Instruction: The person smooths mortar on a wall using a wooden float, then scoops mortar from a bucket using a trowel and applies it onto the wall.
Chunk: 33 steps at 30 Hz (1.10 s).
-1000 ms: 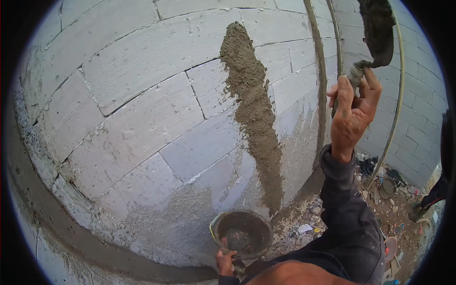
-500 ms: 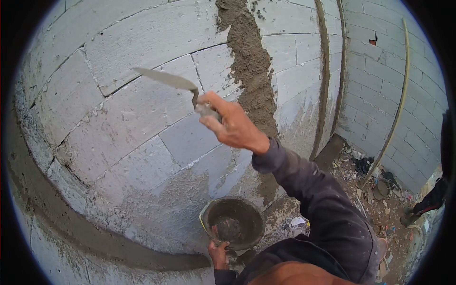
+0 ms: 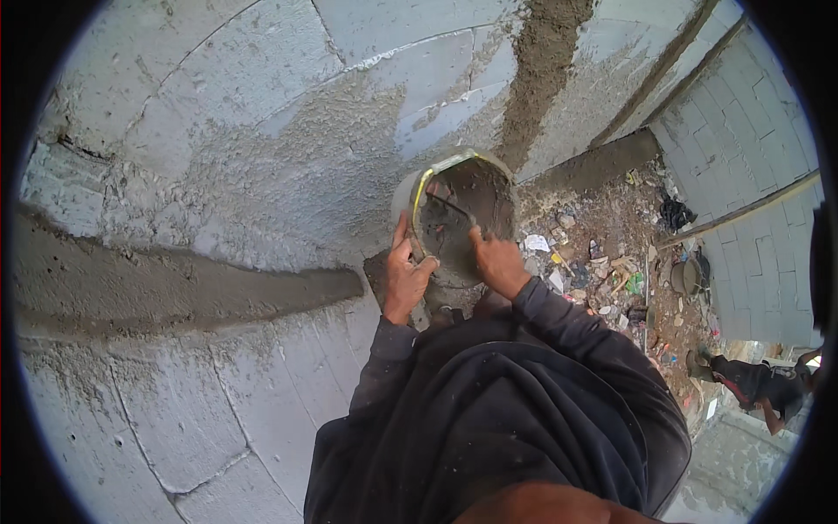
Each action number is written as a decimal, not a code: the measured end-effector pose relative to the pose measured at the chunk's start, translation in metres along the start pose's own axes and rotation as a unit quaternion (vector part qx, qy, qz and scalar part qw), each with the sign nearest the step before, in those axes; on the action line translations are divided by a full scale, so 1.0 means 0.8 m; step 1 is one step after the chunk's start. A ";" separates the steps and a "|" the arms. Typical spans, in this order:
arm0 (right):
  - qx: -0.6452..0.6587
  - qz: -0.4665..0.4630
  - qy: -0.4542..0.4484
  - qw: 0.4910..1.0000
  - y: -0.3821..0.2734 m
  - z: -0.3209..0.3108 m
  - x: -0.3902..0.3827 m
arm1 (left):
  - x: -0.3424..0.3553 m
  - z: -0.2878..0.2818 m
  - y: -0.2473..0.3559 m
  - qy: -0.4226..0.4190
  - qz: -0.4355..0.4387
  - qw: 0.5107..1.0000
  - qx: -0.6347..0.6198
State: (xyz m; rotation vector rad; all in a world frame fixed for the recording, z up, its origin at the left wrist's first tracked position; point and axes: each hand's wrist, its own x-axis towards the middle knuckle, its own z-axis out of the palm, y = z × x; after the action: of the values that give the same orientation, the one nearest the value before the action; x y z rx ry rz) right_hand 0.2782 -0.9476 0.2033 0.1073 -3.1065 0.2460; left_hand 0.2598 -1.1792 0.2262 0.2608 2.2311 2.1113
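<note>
A round mortar bucket (image 3: 507,188), grey with a yellow strip along its rim, is tilted in front of the block wall (image 3: 288,96). My left hand (image 3: 408,278) grips its near left rim, thumb on the edge. My right hand (image 3: 499,262) is closed at the near right side of the bucket, holding a trowel (image 3: 449,206) that reaches inside. The handle is mostly hidden in my fingers, and the blade's outline is hard to make out against the wet mortar. Wet grey mortar coats the bucket's inside.
A rough mortar strip (image 3: 546,65) runs up the wall. A smooth mortar band (image 3: 192,288) lies along a ledge at left. Rubble and litter (image 3: 611,271) cover the ground at right, near a leaning pole (image 3: 742,208) and another bucket (image 3: 687,277). Another person (image 3: 768,384) is at far right.
My right hand has come down from the wall, bringing the trowel into the bucket. The view has tilted downward, and the bucket is now tipped in my left hand.
</note>
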 end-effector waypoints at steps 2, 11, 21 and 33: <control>0.017 -0.087 -0.069 0.994 -0.017 -0.024 -0.032 | 0.005 0.005 0.004 -0.008 0.061 0.992 0.107; 0.180 0.004 -0.054 0.982 0.055 -0.012 -0.010 | 0.022 0.058 0.054 -0.106 0.113 0.974 0.164; 0.817 0.055 -0.134 0.558 0.090 -0.221 -0.018 | 0.036 -0.006 -0.011 0.099 -0.149 0.964 -0.196; 0.096 -0.026 0.907 0.409 0.204 -0.674 0.240 | 0.004 0.032 0.054 0.108 -0.193 0.973 -0.067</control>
State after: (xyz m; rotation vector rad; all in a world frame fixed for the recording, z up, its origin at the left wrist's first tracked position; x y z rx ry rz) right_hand 0.0850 -0.7147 0.7158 -0.0621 -0.8024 0.3283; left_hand 0.2642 -1.1514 0.2681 -0.3974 2.0168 2.1366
